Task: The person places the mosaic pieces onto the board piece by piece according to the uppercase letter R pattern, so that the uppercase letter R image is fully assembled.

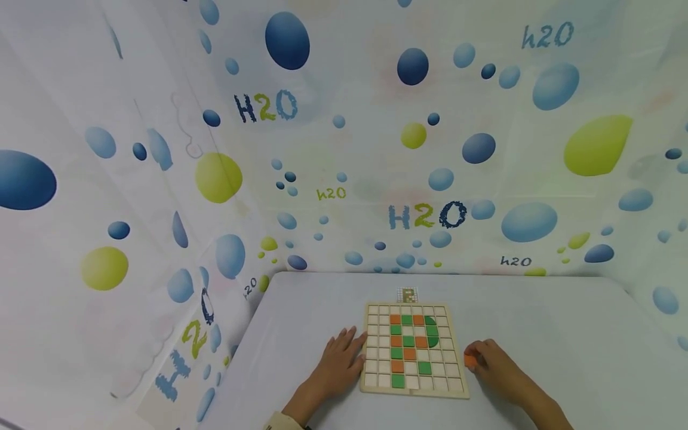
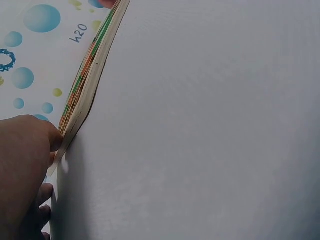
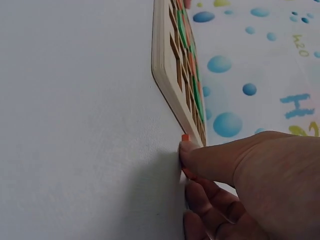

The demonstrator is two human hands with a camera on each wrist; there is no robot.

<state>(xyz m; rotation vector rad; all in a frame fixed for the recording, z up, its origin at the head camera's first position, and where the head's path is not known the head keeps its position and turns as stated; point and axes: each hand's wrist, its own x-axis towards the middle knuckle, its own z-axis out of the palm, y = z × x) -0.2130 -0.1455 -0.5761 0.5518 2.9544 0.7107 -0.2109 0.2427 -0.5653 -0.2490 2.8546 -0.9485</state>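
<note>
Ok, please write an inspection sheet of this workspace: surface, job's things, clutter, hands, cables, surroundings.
Surface: white table, bare around the board.
Job's things: wooden grid board lies flat, partly filled with orange and green tiles; one orange tile sits beside its right edge.
Clutter: small pattern card behind the board.
Hands: left hand rests flat against the board's left edge; right hand pinches the orange tile.
Cables: nothing seen.
Surroundings: bubble-print curtain with H2O lettering on all sides.

Grid board [image 1: 412, 391] pale unfinished-looking wood, matt, smooth edges. Tiles [image 1: 408, 340] in it orange and green, flat matt colour, material unclear. Table [image 1: 537, 334] covered in white matt cloth-like sheet, fine weave visible. Backdrop [image 1: 376, 149] thin printed fabric or plastic sheet, slight sheen.
</note>
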